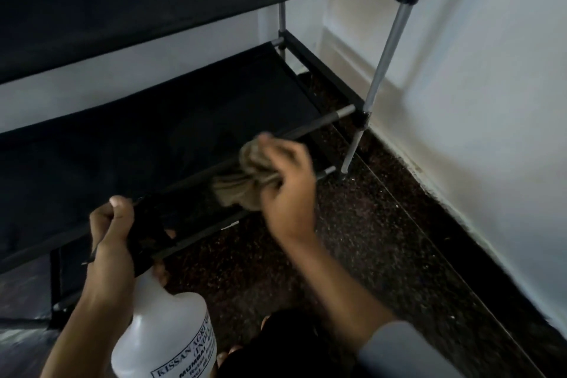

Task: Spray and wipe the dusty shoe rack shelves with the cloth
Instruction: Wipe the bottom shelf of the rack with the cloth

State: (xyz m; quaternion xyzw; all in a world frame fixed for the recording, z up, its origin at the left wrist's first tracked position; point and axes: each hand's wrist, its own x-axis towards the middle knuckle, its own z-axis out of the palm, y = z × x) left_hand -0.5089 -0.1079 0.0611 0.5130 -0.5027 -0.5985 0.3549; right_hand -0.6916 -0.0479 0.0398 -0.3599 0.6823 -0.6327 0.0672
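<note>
The shoe rack has black fabric shelves on grey metal tubes; its lower shelf point(153, 144) fills the middle of the view and an upper shelf point(138, 0) runs across the top. My right hand point(287, 190) grips a bunched brown cloth point(245, 184) against the front rail of the lower shelf. My left hand point(112, 233) holds the black trigger head of a white spray bottle point(165, 334), low at the front left, with its nozzle close to the same rail.
A white wall point(491, 101) stands close on the right, meeting a dark speckled stone floor point(368, 239). The rack's right front leg point(383, 61) stands beside that wall. A lowest black shelf point(76, 270) shows under the front rail.
</note>
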